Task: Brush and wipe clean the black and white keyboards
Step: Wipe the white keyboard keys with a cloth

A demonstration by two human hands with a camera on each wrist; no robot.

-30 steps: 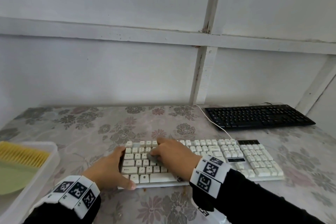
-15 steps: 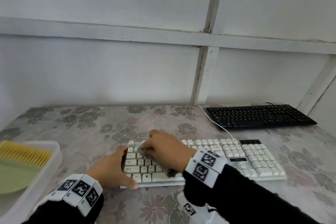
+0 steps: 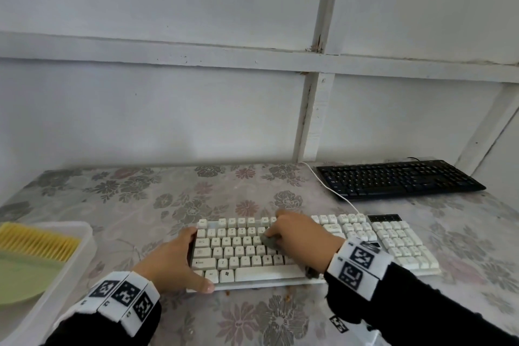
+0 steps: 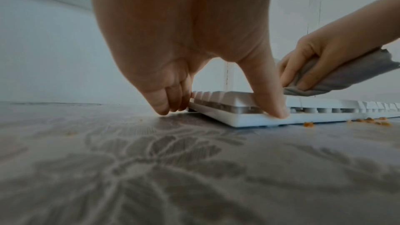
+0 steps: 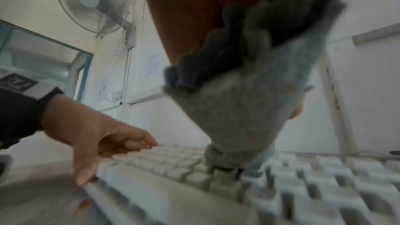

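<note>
The white keyboard [image 3: 398, 247] lies across the middle of the flowered table. My left hand [image 3: 185, 258] grips its left end, fingers against the side and thumb [image 4: 272, 107] pressed on the front edge. My right hand [image 3: 303, 239] holds a bunched grey cloth [image 3: 269, 241] down on the keys left of centre. The cloth [image 5: 249, 105] carries small orange specks in the right wrist view. The black keyboard [image 3: 398, 178] sits untouched at the back right by the wall.
Orange crumbs [image 4: 370, 121] lie on the table along the white keyboard's front edge. A white tray [image 3: 84, 244] at the left holds a yellow-bristled brush [image 3: 36, 241] and a pale green pan [image 3: 22, 275]. A white cable [image 3: 334, 194] runs back from the keyboard.
My right hand swept the cloth left across the keys, then back right to near the middle. The left hand stayed on the keyboard's left end.
</note>
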